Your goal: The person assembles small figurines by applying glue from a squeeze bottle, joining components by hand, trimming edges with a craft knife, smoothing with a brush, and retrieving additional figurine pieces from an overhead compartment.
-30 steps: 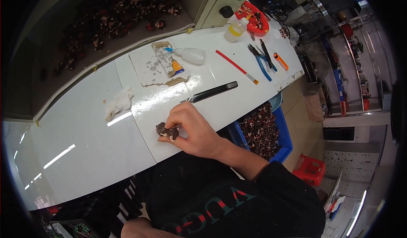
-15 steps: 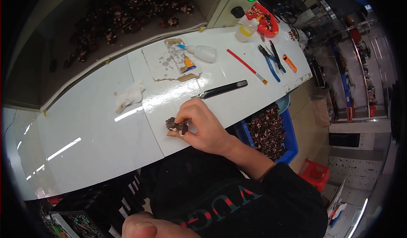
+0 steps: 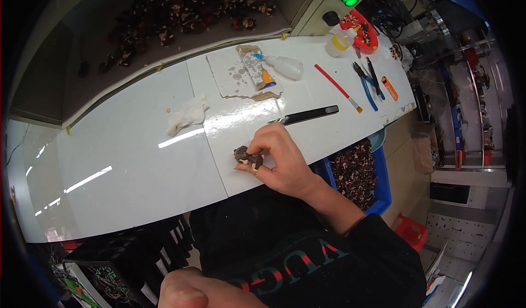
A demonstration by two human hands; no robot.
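Observation:
My right hand [image 3: 282, 163] is closed in a pinch above the near edge of the white worktop. Between its thumb and fingers is a small dark-brown figurine [image 3: 241, 155] with pale parts, partly covered by the fingertips. Just beyond the hand lies a black utility knife [image 3: 309, 114]. My left hand [image 3: 186, 291] is low in front of my body, away from the worktop. It looks curled, but the picture's lower edge cuts it off and most of its fingers are hidden.
The worktop [image 3: 126, 182] carries a crumpled white cloth [image 3: 189, 115], a squeeze bottle [image 3: 286, 67] on a stained board [image 3: 224, 80], a red-handled brush [image 3: 338, 87], blue-handled pliers [image 3: 366, 86] and a yellow-banded bottle [image 3: 339, 44]. Many figurines fill a booth [image 3: 186, 23] and a blue bin [image 3: 382, 184].
The whole scene has shifted rightward as the view turned left. My right hand still grips the figurine, nearly unchanged in pose. Both hands stay about where they were.

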